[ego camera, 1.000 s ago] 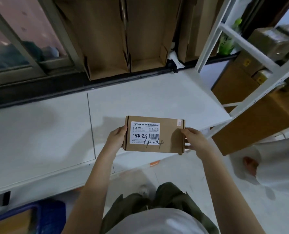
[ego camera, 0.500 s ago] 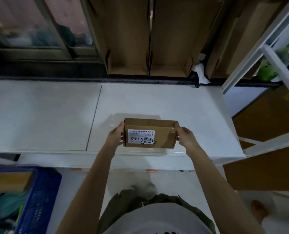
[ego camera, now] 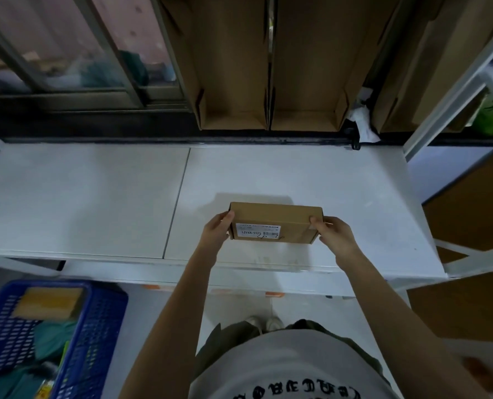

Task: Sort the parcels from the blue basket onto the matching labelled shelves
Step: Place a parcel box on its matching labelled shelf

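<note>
Between my two hands sits the brown cardboard parcel, held level over the white shelf, near its front edge. My left hand grips the parcel's left end, thumb on top and fingers curled beneath; my right hand grips the right end the same way, thumb tip on the upper corner. A white printed label faces up, with handwriting scrawled below it. Whether the parcel's underside touches the shelf, I cannot tell. Down at my left stands the blue basket, holding another brown parcel and some teal bags. Beyond my hands the shelf runs back to a dark sill, where open cardboard boxes stand upright against the window. A white rack frame rises at the right.
</note>
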Available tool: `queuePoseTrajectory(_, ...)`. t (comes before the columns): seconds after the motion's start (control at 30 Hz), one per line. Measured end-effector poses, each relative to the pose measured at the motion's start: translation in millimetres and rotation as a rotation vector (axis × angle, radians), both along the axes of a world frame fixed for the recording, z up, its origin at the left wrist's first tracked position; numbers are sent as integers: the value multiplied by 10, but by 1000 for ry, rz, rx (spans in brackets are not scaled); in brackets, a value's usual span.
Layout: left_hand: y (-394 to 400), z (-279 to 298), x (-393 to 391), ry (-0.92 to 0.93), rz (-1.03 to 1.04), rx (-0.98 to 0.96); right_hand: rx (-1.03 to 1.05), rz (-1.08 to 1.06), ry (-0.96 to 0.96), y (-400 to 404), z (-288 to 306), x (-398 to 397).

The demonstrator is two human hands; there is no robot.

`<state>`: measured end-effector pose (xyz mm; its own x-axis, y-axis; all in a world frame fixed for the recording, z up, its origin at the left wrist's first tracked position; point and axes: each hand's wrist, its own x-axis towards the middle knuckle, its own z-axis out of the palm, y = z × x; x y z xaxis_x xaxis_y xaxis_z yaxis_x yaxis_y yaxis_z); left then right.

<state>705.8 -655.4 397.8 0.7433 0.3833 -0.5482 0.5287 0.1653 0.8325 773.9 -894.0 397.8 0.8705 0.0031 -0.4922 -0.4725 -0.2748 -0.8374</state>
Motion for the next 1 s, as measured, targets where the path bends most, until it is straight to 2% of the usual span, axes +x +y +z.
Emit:
queuePoseTrajectory(0.23,146,-82,-48,3,31,-4,-22,77,20,118,-55,1)
queuePoseTrajectory(0.67,265,-149,-49,9,-19,30,-87,44,11,187,-27,-16)
queuePoseTrajectory(0.83,278,-92,-101,11,-18,35,-163,29,-120,278,12,-61)
queuePoseTrajectory(1.0,313,-36,-221,-4,49,112,-464,267,-440,444,142,-64)
